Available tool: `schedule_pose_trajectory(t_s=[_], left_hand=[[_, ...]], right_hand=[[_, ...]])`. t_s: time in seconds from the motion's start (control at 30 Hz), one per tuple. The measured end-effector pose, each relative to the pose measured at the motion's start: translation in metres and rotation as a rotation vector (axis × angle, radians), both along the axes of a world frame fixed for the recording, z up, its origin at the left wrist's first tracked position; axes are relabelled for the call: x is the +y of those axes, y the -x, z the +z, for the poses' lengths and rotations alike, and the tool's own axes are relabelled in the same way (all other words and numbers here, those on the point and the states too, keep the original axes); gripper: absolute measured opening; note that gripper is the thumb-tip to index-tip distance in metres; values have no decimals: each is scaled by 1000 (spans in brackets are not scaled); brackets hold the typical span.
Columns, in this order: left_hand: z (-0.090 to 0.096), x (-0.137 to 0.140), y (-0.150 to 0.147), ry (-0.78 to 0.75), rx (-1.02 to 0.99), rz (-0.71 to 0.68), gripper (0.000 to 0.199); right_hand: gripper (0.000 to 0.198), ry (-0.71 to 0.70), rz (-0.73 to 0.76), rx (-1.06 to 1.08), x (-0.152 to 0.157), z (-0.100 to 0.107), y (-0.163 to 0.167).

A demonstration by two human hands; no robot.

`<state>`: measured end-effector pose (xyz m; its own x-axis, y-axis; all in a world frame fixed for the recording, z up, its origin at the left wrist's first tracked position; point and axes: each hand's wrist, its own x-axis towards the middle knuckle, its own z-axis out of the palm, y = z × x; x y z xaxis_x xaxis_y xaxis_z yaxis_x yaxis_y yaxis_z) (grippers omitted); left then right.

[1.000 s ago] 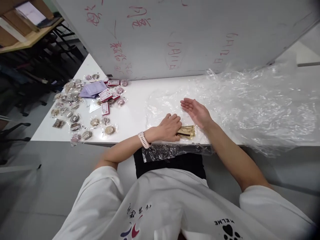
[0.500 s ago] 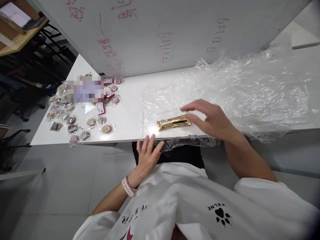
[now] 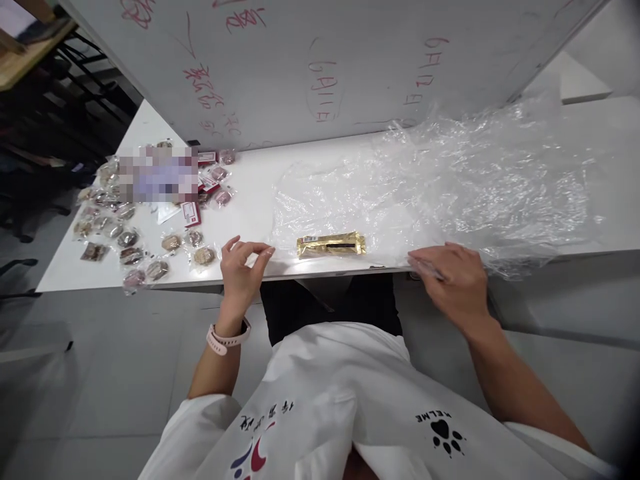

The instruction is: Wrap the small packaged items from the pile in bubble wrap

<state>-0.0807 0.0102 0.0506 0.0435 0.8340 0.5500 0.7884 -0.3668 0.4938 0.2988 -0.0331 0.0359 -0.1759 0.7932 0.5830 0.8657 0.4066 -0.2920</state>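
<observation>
A sheet of clear plastic film (image 3: 350,193) lies crinkled over the white table. On it, near the front edge, rests a gold foil packet (image 3: 331,245) with a dark stripe along its middle. My left hand (image 3: 243,267), wearing a pink wristband, pinches the film's near left corner between thumb and fingers. To the right of the packet, my right hand (image 3: 450,277) is closed on the near edge of the film. The film's front edge is drawn up between both hands, and neither hand touches the packet.
Several small wrapped snacks (image 3: 157,269) and red-edged cards (image 3: 191,214) lie at the table's left, around a blurred-out patch. A whiteboard (image 3: 280,73) with red writing stands along the back. More film is bunched at the right. A white table (image 3: 250,213) carries it all.
Both hands have come to the film's near edge and taken hold of it. The edge that hung over the table front is now lifted up, and the packet stays on the film.
</observation>
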Motion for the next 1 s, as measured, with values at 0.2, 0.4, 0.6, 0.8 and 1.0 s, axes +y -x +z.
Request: schedule_pose_trajectory(t_s=[0.2, 0.4, 0.6, 0.8, 1.0], left_hand=[[0, 62, -12, 118, 278, 87, 20], [-8, 59, -43, -34, 299, 158, 21], [-15, 30, -58, 166, 261, -499, 40], [-12, 26, -47, 388, 261, -553, 58], [-17, -8, -26, 362, 160, -559, 30]], right_hand=[[31, 413, -170, 123, 60, 20, -17], [46, 128, -320, -185, 70, 10, 4], [45, 192, 303, -83, 53, 3, 40], [64, 478, 465, -82, 65, -15, 41], [40, 382, 501, 37, 38, -22, 38]])
